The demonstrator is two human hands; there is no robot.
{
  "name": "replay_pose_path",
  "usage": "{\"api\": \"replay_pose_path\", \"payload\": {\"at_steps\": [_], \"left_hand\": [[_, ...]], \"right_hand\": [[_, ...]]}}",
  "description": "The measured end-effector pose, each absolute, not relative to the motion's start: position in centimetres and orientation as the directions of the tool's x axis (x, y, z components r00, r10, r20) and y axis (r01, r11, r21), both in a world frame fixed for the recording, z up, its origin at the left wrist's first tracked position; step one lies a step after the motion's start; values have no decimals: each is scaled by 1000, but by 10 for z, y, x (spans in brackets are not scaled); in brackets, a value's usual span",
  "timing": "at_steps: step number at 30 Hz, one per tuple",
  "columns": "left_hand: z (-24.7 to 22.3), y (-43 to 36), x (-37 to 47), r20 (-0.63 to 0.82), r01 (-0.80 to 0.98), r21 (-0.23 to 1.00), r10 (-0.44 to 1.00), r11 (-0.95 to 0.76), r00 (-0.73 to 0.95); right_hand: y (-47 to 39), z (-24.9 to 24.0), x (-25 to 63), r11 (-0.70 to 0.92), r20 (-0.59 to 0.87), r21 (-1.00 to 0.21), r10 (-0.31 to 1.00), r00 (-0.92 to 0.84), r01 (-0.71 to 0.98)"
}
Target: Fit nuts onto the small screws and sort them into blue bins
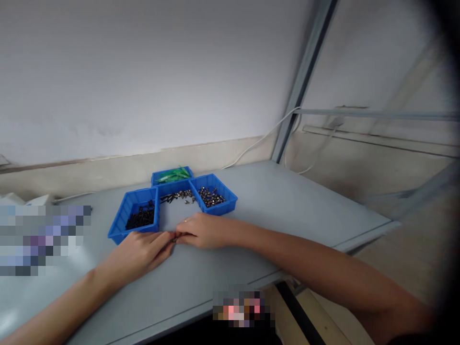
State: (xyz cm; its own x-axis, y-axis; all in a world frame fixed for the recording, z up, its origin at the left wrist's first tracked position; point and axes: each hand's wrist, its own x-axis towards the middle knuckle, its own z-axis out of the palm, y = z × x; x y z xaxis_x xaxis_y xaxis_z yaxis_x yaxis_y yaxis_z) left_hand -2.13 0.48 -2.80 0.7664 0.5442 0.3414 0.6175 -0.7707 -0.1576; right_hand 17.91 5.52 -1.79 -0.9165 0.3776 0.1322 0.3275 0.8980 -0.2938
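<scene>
My left hand (145,248) and my right hand (203,231) meet low over the table, fingertips together. Both are closed in a pinch on a tiny dark, metallic-looking piece (175,240), mostly hidden by the fingers. Just beyond my left hand is a blue bin (117,225) with black screw-like parts (142,216) inside. Another blue bin (230,207), behind my right hand, contains shiny small metal parts (211,197). Between these bins, loose black and metal pieces (179,195) lie on the tabletop.
A third blue bin (154,179) at the back has green strips or bags (174,175) in it. The grey table (273,201) meets a wall behind. A metal post (302,79) and a white cable (258,140) stand at the back right. Blurred-out items lie at far left.
</scene>
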Motion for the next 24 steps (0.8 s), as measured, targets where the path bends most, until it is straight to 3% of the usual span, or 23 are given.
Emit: {"api": "replay_pose_path", "payload": {"at_steps": [15,24], "left_hand": [[-29,5,-22,316,637,-168,571,-753,758],[-27,3,-21,218,647,-176,611,-742,761]], "right_hand": [[52,-16,179,898,137,-273,391,-910,345],[50,-13,180,904,175,-236,401,-899,357]]}}
